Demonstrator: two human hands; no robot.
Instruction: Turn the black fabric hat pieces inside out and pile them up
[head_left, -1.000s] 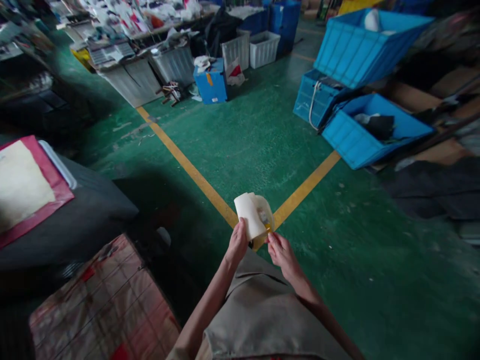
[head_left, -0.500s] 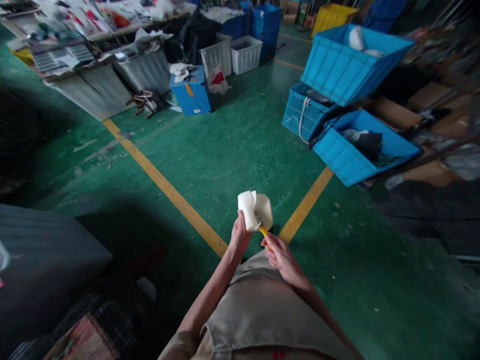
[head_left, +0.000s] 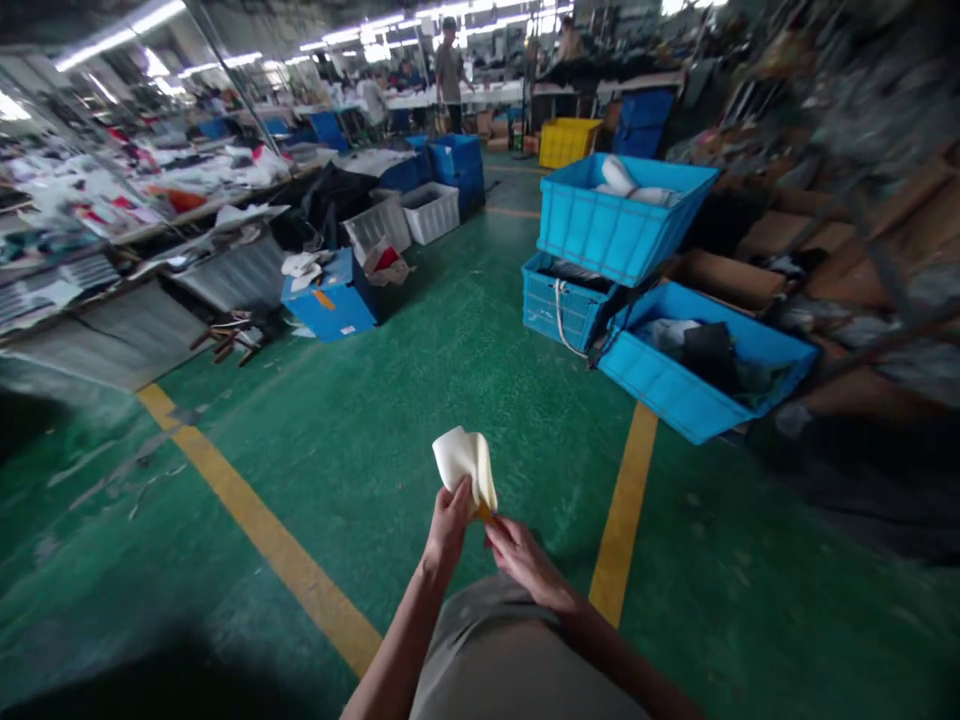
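My left hand (head_left: 448, 520) grips a cream-white, curved piece (head_left: 459, 458) by its lower edge, with the thumb over its face. It looks like a bent, smooth sheet; its exact kind cannot be made out. Close beside it, my right hand (head_left: 525, 562) is closed on a small yellow-handled tool (head_left: 484, 512) at the lower right edge of the white piece. Fingers and the piece itself hide the tool's working end. Both hands are held in front of my body, above the green floor.
Stacked blue crates (head_left: 619, 220) stand ahead on the right, with another blue crate (head_left: 675, 385) beside them. Ahead on the left are a blue box (head_left: 330, 305) and grey bins (head_left: 236, 275). Yellow lines (head_left: 262, 530) mark the floor (head_left: 420, 400). A person (head_left: 450, 75) stands far back.
My view has tipped up, so the far work area now shows. The white piece has turned, its hollow now mostly hidden. Both hands keep their hold and sit lower left in view.
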